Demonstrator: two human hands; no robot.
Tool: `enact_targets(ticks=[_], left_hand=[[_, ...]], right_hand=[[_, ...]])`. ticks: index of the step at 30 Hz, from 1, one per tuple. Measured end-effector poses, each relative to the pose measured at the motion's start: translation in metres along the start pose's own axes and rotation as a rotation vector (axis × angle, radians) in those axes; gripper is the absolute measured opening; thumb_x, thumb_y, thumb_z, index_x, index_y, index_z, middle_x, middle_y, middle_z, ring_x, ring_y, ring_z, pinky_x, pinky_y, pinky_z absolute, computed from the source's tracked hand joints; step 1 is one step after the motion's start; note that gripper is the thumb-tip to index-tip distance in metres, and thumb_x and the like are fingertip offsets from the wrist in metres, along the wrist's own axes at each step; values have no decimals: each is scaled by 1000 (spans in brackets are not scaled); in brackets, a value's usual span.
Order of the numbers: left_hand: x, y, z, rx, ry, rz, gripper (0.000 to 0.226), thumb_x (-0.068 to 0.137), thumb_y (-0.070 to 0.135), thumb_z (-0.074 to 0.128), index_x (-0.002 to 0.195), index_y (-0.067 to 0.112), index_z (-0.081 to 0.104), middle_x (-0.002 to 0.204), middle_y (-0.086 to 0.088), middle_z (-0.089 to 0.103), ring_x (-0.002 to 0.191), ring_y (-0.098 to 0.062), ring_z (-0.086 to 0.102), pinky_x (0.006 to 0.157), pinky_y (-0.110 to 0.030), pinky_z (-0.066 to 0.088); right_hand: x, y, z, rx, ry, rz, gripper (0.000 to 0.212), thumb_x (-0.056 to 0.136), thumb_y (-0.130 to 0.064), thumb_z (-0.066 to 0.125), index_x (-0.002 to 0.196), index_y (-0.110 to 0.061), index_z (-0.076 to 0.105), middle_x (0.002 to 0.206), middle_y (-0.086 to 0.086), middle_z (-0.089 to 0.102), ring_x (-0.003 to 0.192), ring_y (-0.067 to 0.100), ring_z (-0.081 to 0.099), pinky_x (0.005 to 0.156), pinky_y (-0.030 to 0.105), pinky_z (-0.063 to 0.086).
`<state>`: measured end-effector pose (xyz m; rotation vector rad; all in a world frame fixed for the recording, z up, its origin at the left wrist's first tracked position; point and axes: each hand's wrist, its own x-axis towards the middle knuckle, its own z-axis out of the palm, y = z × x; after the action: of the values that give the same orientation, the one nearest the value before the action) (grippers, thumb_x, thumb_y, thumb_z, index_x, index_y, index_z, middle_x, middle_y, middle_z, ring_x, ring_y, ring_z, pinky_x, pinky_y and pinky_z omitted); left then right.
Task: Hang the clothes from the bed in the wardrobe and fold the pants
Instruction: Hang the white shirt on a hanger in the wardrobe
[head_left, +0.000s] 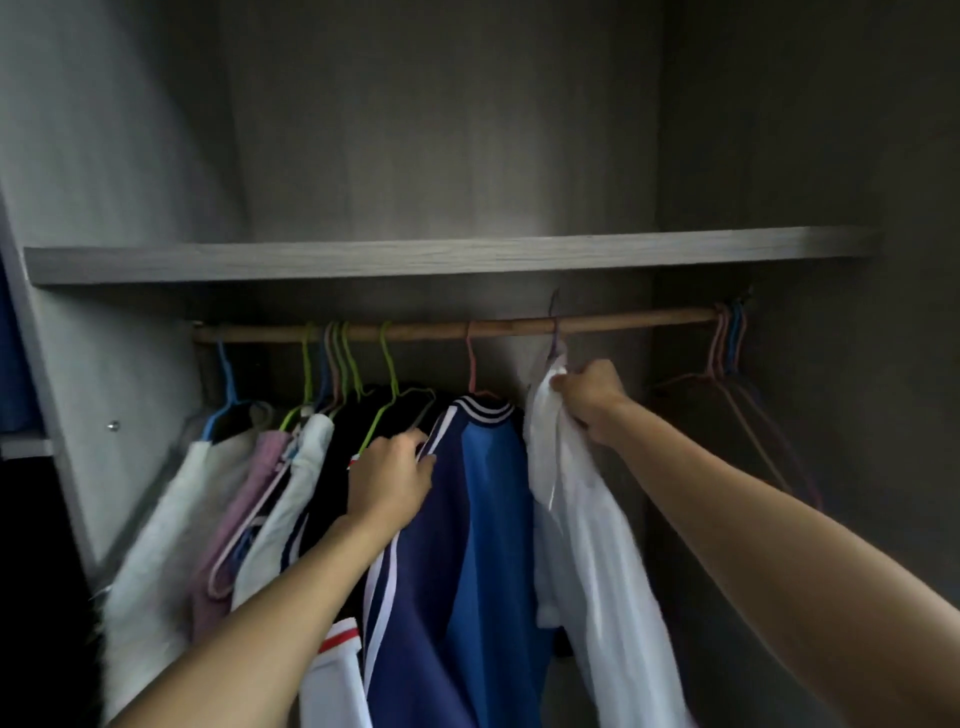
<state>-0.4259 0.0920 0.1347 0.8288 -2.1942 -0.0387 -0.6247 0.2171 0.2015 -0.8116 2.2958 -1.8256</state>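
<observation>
A wooden rail (623, 319) runs across the wardrobe under a grey shelf (447, 254). My right hand (589, 397) grips the top of a white shirt (587, 530) on a purple hanger (555, 332) whose hook is at the rail. My left hand (389, 480) holds the shoulder of a blue jacket with white stripes (467, 545), which hangs on a pink hanger (471, 364). Left of it hang a black garment (343, 447) and several pale garments (171, 530) on green and blue hangers.
A bunch of bare hangers (727, 353) hangs at the rail's right end, with open rail between them and the white shirt. The wardrobe's side walls close in on the left (93, 364) and right (831, 415). The shelf sits just above the rail.
</observation>
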Motion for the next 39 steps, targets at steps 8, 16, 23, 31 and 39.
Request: enact_targets(ticks=[8, 16, 23, 31, 39], left_hand=[[0, -23, -15, -79, 30, -4, 23, 90, 33, 59, 107, 21, 68, 95, -3, 70, 94, -27, 64, 71, -36, 50], [-25, -86, -47, 487, 192, 256, 36, 84, 40, 63, 110, 15, 68, 126, -14, 59, 120, -36, 50, 95, -53, 38], [-59, -149, -94, 731, 126, 213, 47, 85, 44, 45, 108, 12, 69, 126, -21, 58, 124, -41, 47, 102, -61, 26], [-83, -174, -113, 875, -15, 204, 34, 76, 32, 67, 99, 7, 70, 119, -24, 59, 121, -43, 47, 102, -63, 30], [-85, -138, -104, 784, 18, 310, 20, 71, 22, 69, 86, 8, 69, 94, -18, 61, 101, -39, 56, 92, -57, 37]], right_hand=[[-22, 11, 54, -135, -287, -95, 40, 99, -39, 52, 110, -3, 62, 96, 12, 64, 80, 21, 63, 60, 26, 51], [-6, 4, 138, 26, -183, -209, 62, 102, -46, 38, 151, -10, 25, 151, 16, 36, 137, 34, 38, 113, 37, 31], [-34, -20, 246, -17, -245, -322, 74, 102, -42, 39, 156, -13, -3, 163, 13, 4, 147, 33, 19, 118, 37, 20], [-42, -33, 284, -106, -250, -334, 82, 102, -45, 38, 154, -7, -12, 162, 16, -9, 149, 34, 7, 118, 37, 16], [-61, -9, 195, -386, -300, -514, 71, 99, -56, 37, 154, -13, 20, 153, 18, 34, 138, 36, 38, 108, 41, 35]])
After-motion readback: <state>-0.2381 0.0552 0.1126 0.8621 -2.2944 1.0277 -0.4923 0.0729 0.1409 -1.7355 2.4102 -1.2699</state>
